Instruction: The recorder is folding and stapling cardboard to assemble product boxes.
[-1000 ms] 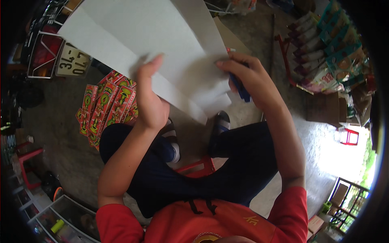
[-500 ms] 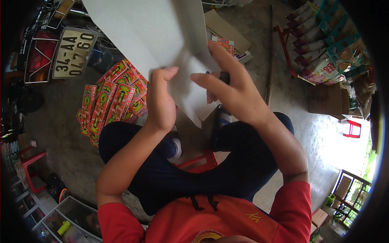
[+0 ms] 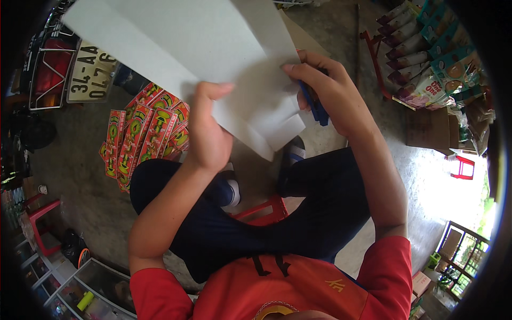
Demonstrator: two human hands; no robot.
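From my end I see the white sheet point(image 3: 202, 48) held up in front of the knees, above the floor point(image 3: 80, 176). My left hand point(image 3: 209, 128) is clamped on its near edge, thumb on top, fingers hidden beneath. My right hand point(image 3: 340, 96) is closed around a blue tool point(image 3: 321, 113), its kind unclear, with the thumb at the sheet's right edge.

To handle this well, I'd hold the left grip firm and flat so the creased panels don't sag, leave the folded flap point(image 3: 285, 133) free, point the tool away from the left fingers, and stay clear of the red printed packs point(image 3: 141, 136).
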